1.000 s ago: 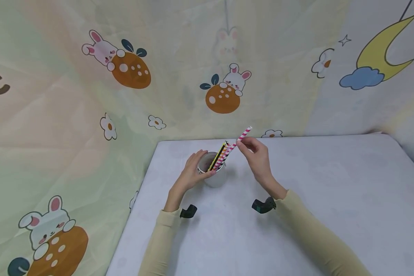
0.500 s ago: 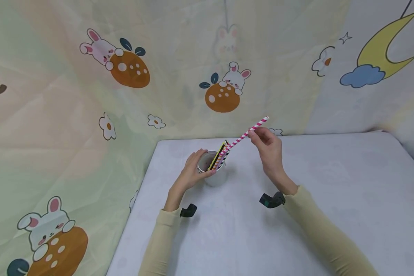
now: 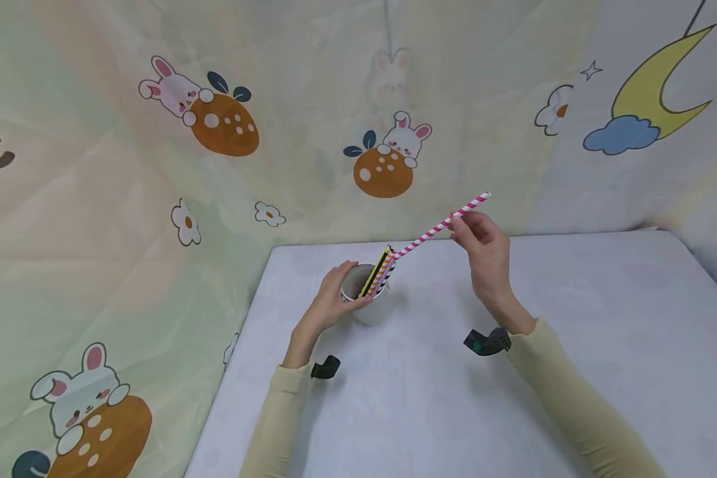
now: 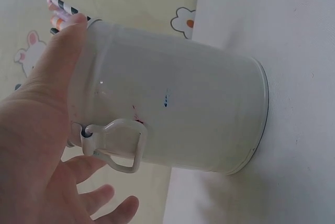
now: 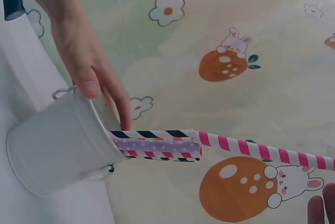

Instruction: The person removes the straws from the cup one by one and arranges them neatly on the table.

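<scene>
A small white metal bucket [image 3: 374, 312] with side handle loops stands on the table. Several patterned paper straws [image 3: 378, 273] lean out of it toward the right, some striped, one purple with white dots. My left hand [image 3: 328, 302] holds the bucket by its rim, the thumb on the near side and the fingers across the far side. Up and to the right, my right hand [image 3: 491, 255] pinches a pink-and-white striped straw [image 3: 436, 229] close to its upper end. In the right wrist view that straw's lower end overlaps the tips of the other straws [image 5: 157, 146].
The table [image 3: 603, 345] has a white cover and ends at a back edge just behind the bucket. A backdrop cloth [image 3: 311, 99] printed with rabbits, flowers and a moon hangs behind and to the left. A small black wrist camera [image 3: 488, 341] sits on each wrist.
My right hand has moved right and up, drawing the pink-and-white straw out of the bucket until its lower end is near the other straws' tips. The left hand and bucket have stayed put.
</scene>
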The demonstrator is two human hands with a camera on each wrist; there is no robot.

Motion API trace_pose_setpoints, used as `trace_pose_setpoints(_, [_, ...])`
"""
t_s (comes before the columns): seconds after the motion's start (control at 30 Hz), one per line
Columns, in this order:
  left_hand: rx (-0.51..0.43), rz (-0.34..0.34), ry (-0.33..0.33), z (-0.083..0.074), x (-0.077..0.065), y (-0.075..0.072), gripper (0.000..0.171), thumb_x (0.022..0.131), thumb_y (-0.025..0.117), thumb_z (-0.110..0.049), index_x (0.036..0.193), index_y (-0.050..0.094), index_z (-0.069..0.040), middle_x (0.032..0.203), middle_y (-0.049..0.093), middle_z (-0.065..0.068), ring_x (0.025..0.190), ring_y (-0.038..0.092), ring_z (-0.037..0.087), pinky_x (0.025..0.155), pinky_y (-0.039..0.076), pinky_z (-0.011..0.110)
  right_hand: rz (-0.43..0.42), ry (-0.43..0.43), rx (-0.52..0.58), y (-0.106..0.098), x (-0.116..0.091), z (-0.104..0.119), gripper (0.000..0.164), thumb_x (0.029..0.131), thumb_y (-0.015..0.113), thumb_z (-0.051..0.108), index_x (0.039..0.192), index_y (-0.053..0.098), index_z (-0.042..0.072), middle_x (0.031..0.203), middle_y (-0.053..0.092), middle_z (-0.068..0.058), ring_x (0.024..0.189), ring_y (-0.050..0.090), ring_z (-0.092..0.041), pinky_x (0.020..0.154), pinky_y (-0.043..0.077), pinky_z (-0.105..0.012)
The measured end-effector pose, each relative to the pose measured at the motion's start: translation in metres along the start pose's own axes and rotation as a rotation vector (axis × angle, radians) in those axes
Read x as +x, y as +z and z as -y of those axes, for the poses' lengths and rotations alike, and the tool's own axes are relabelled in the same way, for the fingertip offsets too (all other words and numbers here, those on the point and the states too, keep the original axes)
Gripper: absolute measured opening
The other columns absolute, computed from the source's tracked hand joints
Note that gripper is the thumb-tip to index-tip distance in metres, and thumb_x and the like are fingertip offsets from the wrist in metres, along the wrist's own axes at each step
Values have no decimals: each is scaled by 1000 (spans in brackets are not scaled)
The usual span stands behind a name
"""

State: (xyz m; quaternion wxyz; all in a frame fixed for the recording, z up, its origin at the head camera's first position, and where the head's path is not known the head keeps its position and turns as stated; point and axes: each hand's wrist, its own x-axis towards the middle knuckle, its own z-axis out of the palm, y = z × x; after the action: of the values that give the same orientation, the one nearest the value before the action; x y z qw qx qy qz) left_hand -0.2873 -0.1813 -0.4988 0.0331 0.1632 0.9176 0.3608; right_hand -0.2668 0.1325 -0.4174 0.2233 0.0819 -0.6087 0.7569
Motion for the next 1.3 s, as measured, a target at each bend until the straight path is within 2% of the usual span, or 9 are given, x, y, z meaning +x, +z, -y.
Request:
trace_pose_setpoints(0.27, [4, -7, 5, -1, -2, -1, 89, 81, 78, -55, 154, 35, -29, 164, 30, 3, 154, 17, 34, 119, 24, 62, -18, -48, -20, -8, 3, 9, 26, 96, 68, 16, 117, 69, 0, 104, 70, -3, 93, 65, -17, 86, 55, -22])
trace_pose_setpoints(0.37, [7, -3, 11, 1, -4, -1, 88, 82, 79, -51, 154, 35, -27, 163, 31, 4, 154, 17, 35, 120, 23, 60, -18, -76, -67, -9, 3, 10, 24, 95, 68, 11, 117, 69, 0, 103, 70, 0, 92, 63, -16, 83, 53, -20])
trace_pose_setpoints(0.5, [4, 8, 9, 1, -4, -1, 88, 83, 78, -50, 155, 33, -27, 163, 30, 4, 154, 17, 34, 120, 23, 60, -1, -137, -214, -4, -1, 19, 25, 96, 67, 8, 119, 68, -3, 105, 69, 7, 97, 63, -9, 85, 51, -16])
trace_pose_setpoints(0.6, [-3, 13, 7, 0, -4, -1, 89, 83, 77, -51, 156, 32, -27, 163, 29, 4, 154, 16, 34, 119, 23, 61, 27, -196, -346, -1, -4, 23, 25, 95, 67, 5, 118, 67, -5, 106, 66, 2, 101, 60, -4, 89, 50, -15])
trace_pose_setpoints(0.73, [-10, 15, 5, -1, -4, -2, 89, 83, 78, -51, 156, 33, -26, 162, 31, 3, 154, 17, 33, 118, 24, 62, 78, -261, -459, -5, 0, 10, 23, 93, 69, 3, 115, 70, -2, 107, 64, -11, 101, 57, -4, 88, 48, -14])
trace_pose_setpoints(0.9, [-8, 14, 4, -1, -3, -2, 90, 83, 78, -50, 156, 32, -26, 161, 32, 4, 153, 20, 32, 117, 27, 62, 133, -298, -549, -13, 6, -3, 21, 91, 73, 9, 112, 73, 7, 106, 65, -7, 101, 59, -13, 87, 47, -12])
trace_pose_setpoints(1.07, [1, 16, -4, -1, -3, -2, 89, 83, 78, -52, 155, 32, -29, 161, 32, 3, 152, 20, 31, 117, 28, 61, 209, -297, -646, -18, 13, -2, 23, 90, 75, 10, 114, 73, 8, 107, 65, -7, 103, 61, -21, 85, 43, -9])
trace_pose_setpoints(1.17, [-3, 15, 2, -2, -2, -2, 88, 83, 78, -52, 155, 32, -30, 161, 32, 3, 153, 19, 31, 118, 27, 61, 262, -298, -724, -20, 20, 0, 22, 91, 74, 13, 113, 73, 8, 107, 65, -7, 101, 61, -24, 83, 44, -13])
trace_pose_setpoints(1.3, [-8, 12, 17, -2, -2, -2, 88, 83, 79, -50, 155, 33, -27, 161, 33, 5, 152, 21, 32, 117, 27, 62, 325, -299, -804, -21, 30, 0, 21, 93, 74, 18, 111, 74, 8, 106, 65, -5, 97, 62, -22, 81, 52, -26])
